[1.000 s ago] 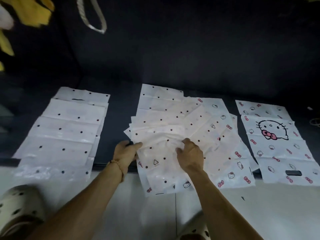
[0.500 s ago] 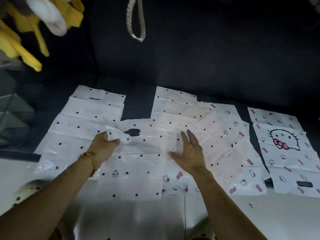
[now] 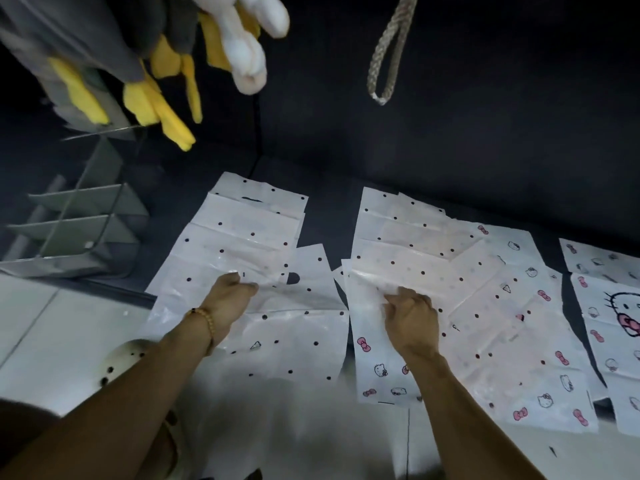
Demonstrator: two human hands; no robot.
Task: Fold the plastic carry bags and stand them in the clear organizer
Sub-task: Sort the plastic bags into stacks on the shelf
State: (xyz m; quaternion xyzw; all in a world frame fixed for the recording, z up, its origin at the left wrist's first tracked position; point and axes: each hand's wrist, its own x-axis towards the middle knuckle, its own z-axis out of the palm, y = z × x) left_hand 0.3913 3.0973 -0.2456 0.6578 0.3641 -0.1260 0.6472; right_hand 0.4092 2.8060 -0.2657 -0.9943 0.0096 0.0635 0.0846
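Hands: left hand [image 3: 231, 295] pinches dotted bag [image 3: 298, 327]; right hand [image 3: 412, 315] grips the pile [image 3: 450, 271] at 3 o'clock.
Advice: flatten before creasing.

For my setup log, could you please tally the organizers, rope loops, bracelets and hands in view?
Clear organizer: 1
Rope loop: 1
Beaded bracelet: 1
Hands: 2 (left hand grips a dotted bag; right hand grips the top pile bag)
Total: 5
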